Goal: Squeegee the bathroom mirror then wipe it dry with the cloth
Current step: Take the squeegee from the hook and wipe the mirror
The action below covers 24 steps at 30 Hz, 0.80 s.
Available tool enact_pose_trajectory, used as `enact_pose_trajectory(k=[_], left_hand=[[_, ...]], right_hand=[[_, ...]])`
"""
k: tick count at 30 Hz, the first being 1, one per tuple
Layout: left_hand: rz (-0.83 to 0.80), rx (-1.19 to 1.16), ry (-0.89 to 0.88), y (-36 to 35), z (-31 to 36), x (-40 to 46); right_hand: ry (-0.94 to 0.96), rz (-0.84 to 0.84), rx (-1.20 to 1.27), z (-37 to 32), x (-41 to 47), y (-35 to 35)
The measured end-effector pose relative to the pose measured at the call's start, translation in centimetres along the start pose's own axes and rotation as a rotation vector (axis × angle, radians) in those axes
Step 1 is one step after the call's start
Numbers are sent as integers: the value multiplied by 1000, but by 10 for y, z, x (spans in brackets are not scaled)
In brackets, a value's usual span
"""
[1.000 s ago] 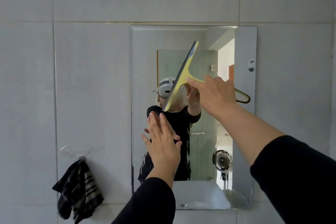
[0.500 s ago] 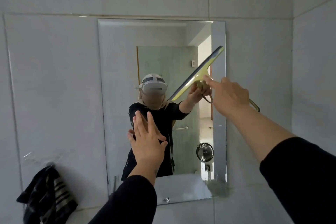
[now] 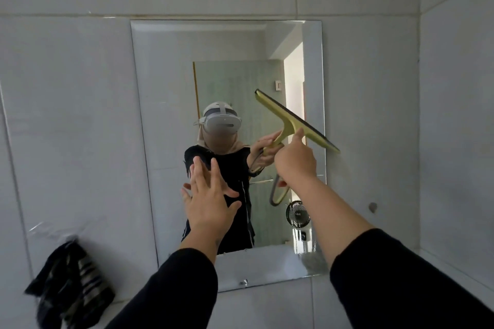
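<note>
Here, squeegee (image 3: 295, 121) in right hand (image 3: 295, 161).

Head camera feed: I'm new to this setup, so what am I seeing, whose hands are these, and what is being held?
There is one picture, taken by a camera worn on a person's head, facing a tiled wall. The two bare hands are the wearer's own. The right hand grips a yellow squeegee, its blade slanted across the right side of the mirror. The left hand is open, fingers spread, at the glass, holding nothing. The figure in the mirror is the wearer's reflection. A dark striped cloth hangs on the wall, lower left, not in use.
</note>
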<state>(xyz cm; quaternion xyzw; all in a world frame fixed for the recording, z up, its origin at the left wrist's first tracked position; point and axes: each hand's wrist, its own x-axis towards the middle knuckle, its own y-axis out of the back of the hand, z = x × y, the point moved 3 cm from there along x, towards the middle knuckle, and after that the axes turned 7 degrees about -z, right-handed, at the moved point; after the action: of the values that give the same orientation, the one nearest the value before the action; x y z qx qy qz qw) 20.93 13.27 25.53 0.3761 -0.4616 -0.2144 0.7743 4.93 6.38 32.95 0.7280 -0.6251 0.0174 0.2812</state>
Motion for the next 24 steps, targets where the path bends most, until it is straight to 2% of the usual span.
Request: enact_pose_trajectory(k=[5,13,18,24], left_hand=[[25,48,-24,6,-9,-3],[60,73,98,29,-51,-16],[40,72,134,41,-75,-23],[-74,67,129,44,-94,-26]], right_hand=[[-73,-20,251,-15,-4,-23],[53,-5,294,-61,-22,-70],[121,-3,155,-98,-27,-110],[273,-79,-14,-125,-41,-136]])
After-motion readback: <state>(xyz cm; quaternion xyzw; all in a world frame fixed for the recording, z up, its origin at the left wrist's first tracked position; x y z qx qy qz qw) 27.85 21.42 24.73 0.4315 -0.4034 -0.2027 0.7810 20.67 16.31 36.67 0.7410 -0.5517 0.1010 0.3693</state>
